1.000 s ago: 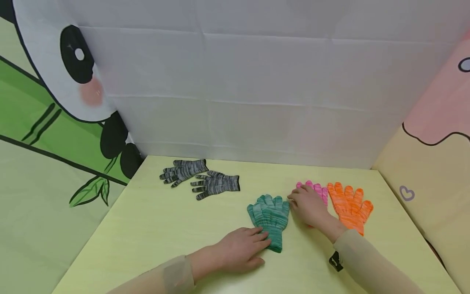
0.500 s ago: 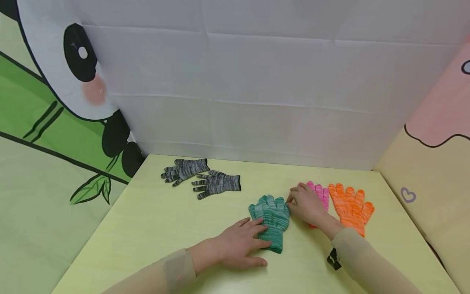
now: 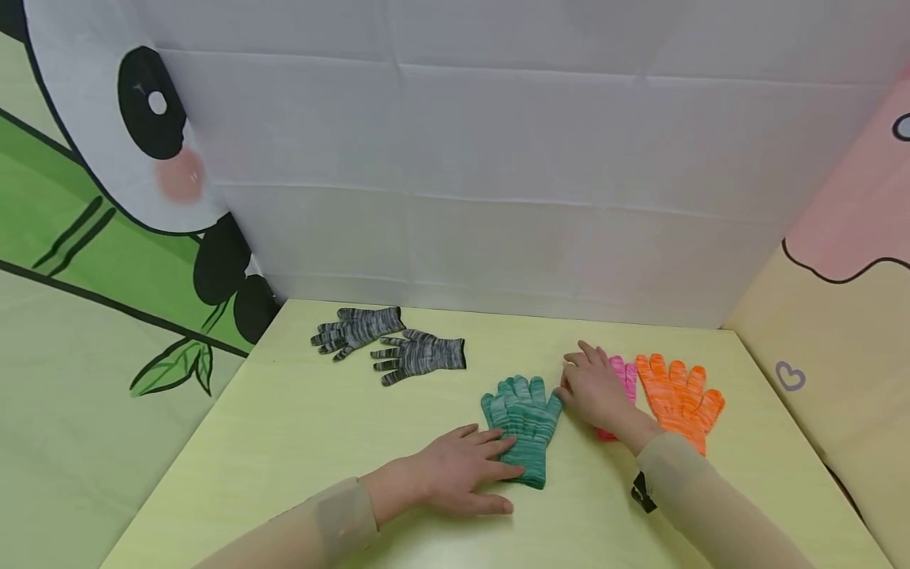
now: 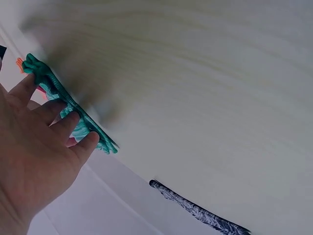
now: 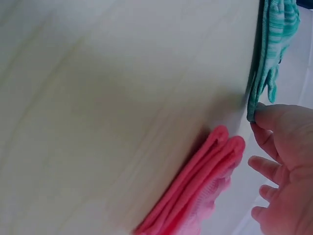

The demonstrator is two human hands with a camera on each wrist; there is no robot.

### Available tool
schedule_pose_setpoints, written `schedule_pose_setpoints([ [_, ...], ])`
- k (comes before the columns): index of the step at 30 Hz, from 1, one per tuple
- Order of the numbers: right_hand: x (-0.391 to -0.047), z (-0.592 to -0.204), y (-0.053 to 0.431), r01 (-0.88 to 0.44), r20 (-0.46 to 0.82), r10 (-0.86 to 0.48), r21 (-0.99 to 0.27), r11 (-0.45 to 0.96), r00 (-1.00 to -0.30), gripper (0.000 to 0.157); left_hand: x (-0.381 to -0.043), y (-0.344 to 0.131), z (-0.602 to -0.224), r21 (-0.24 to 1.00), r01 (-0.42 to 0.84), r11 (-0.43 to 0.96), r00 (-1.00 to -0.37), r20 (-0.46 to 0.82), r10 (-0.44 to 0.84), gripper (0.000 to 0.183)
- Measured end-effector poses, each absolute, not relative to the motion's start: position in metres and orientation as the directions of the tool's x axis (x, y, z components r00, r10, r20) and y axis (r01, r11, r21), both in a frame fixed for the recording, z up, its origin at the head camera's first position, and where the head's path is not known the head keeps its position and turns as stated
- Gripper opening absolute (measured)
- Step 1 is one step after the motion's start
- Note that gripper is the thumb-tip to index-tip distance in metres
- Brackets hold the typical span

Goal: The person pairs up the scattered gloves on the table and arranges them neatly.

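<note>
A green knitted glove (image 3: pixel 522 419) lies on the table, its fingers pointing away from me. My left hand (image 3: pixel 462 474) rests its spread, fairly straight fingertips on the glove's cuff side. In the right wrist view, the thumb and index finger of my right hand (image 5: pixel 288 156) pinch the tip of one finger of the green glove (image 5: pixel 274 34); the other fingers stay loose. Partly hidden under that hand in the head view is a pink glove (image 3: pixel 626 375), whose folded cuff (image 5: pixel 195 181) shows in the right wrist view.
To the right, an orange glove (image 3: pixel 678 399) lies beside the pink one. Two grey-black striped gloves (image 3: pixel 426 356) lie at the back left. A white wall sheet (image 3: pixel 455 197) borders the table's (image 3: pixel 298 458) far edge, with printed panels on both sides.
The green glove's rightmost finger has spread out toward my right hand, whose other fingers have lifted and straightened. My left hand has shifted slightly, its fingers spreading on the glove.
</note>
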State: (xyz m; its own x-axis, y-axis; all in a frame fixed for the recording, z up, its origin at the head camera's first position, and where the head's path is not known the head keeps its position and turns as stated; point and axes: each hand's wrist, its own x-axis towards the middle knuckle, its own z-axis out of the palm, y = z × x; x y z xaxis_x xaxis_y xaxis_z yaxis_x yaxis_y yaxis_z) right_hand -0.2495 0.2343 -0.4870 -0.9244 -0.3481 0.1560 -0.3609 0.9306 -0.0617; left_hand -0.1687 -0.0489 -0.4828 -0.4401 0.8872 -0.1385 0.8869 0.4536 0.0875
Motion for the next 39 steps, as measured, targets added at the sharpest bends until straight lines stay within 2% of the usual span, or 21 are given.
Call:
schedule_pose_setpoints([
  [4,-0.253,-0.489,0.232,-0.377,0.164,-0.366,-0.039,0.925,-0.916,0.018,-0.170,-0.050,-0.482,0.121,0.874,0.470,-0.453,-0.142,0.880,0.067],
  [8,-0.256,-0.486,0.229,-0.383,0.185,-0.359,-0.111,0.917,-0.915,0.011,-0.170,-0.051,-0.482,0.147,0.868,0.473,-0.452,-0.158,0.878,0.068],
  [11,-0.259,-0.482,0.225,-0.367,0.181,-0.335,-0.190,0.910,-0.924,0.019,-0.170,-0.052,-0.483,0.135,0.872,0.471,-0.449,-0.165,0.878,0.069],
  [16,-0.266,-0.482,0.214,-0.376,0.129,-0.356,-0.200,0.905,-0.926,0.024,-0.170,-0.053,-0.484,0.130,0.870,0.475,-0.452,-0.174,0.875,0.070],
  [24,-0.271,-0.488,0.205,-0.349,0.121,-0.328,-0.267,0.898,-0.937,0.014,-0.171,-0.053,-0.485,0.152,0.867,0.475,-0.448,-0.184,0.875,0.069],
  [30,-0.270,-0.491,0.204,-0.372,0.115,-0.354,-0.253,0.893,-0.928,0.015,-0.171,-0.053,-0.485,0.153,0.865,0.477,-0.450,-0.181,0.874,0.069],
  [36,-0.272,-0.493,0.205,-0.382,0.130,-0.360,-0.261,0.886,-0.924,0.004,-0.170,-0.052,-0.484,0.145,0.863,0.485,-0.457,-0.187,0.869,0.069],
  [39,-0.273,-0.487,0.207,-0.370,0.165,-0.335,-0.276,0.887,-0.928,0.005,-0.169,-0.052,-0.484,0.128,0.867,0.482,-0.457,-0.183,0.871,0.070],
])
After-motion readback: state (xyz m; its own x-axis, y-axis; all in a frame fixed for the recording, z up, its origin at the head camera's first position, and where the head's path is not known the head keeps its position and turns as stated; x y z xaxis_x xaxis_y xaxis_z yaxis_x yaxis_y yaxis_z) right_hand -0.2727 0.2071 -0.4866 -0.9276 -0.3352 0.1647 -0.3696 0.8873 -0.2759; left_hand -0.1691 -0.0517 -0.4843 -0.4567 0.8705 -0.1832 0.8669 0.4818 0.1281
